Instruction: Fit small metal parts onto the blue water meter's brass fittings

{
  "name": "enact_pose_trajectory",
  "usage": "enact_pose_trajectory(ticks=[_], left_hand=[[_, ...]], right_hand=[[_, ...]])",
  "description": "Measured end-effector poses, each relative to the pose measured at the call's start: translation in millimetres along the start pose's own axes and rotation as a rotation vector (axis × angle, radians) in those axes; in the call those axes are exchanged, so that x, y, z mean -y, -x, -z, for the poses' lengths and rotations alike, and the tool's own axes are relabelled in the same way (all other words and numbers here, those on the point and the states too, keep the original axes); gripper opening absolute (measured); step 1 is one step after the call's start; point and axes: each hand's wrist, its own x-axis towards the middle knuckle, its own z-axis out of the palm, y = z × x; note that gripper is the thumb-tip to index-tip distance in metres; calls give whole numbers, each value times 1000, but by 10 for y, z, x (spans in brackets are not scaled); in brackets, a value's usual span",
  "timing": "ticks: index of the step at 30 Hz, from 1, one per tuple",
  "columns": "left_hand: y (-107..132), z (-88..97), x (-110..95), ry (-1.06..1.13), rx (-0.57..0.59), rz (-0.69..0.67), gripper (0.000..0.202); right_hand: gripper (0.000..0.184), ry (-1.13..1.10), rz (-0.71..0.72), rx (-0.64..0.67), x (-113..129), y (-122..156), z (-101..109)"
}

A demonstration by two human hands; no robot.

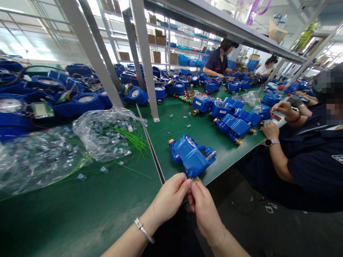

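Note:
A blue water meter [191, 155] with brass ends lies on the green bench close to its front edge. Both hands meet at the near end of the meter. My left hand [171, 194], with a silver bracelet at the wrist, is closed in a pinch of thumb and forefinger. Against it, my right hand [202, 203] is closed too, its fingertips touching the left thumb. A thin greenish-blue bit shows just above the fingertips; what the fingers pinch is too small and hidden to make out.
Clear plastic bags [104, 134] of small grey-blue seals and green wires [131, 137] lie to the left. More blue meters [233, 125] sit to the right, near a co-worker's hands [270, 130]. A metal post [146, 64] stands on the bench [112, 214], which has a dark slot.

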Motion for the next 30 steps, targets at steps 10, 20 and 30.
enact_pose_trajectory(ticks=[10, 20, 30], left_hand=[[-122, 128, -103, 152, 119, 18, 36], [-260, 310, -120, 381, 311, 188, 45], [-299, 275, -99, 451, 332, 254, 45]], right_hand=[[24, 236, 217, -122, 90, -76, -48], [18, 669, 422, -257, 138, 16, -94], [27, 618, 367, -263, 134, -123, -128]])
